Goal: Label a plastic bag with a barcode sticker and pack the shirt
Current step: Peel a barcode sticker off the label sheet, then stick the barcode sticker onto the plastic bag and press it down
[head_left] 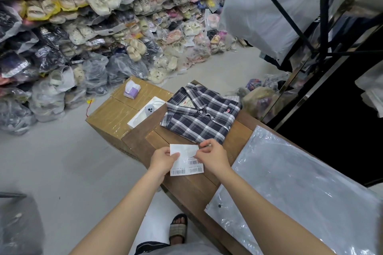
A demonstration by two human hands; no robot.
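Left hand: the left hand (163,159) is raised over the near-left edge of the brown wooden bench (192,188); its grip is pressed together on the left edge of the white rectangular sheet of barcode stickers (185,158), thumb on top of the paper
Right hand: the right hand (213,156) is just beside the left, on the sheet's right edge; its thumb and forefinger are pinched together at one sticker on the sheet, the other fingers curled; whether that sticker is lifted off the backing cannot be told
Sticker sheet: held between both hands above the bench, tilted slightly; three printed barcodes show along its lower part, the upper part is plain white
Shirt: the folded navy, grey and white checked shirt (202,114) lies flat at the far end of the bench, collar toward the far-left corner; a small red emblem shows on its chest; its near edge is just beyond the hands
Plastic bag: the clear flat plastic bag (300,192) lies spread on the right half of the bench, reaching to the near-right edge; well apart from the shirt
Beside the bench: a taped brown cardboard box (112,116) stands against the bench's far-left side; on it rest a white flat box (145,113) and a small purple and white tissue pack (132,89)
Floor: grey floor (62,161); piles of bagged slippers (103,16) stacked beyond it; a foot in a sandal (178,230) near the bench's near edge
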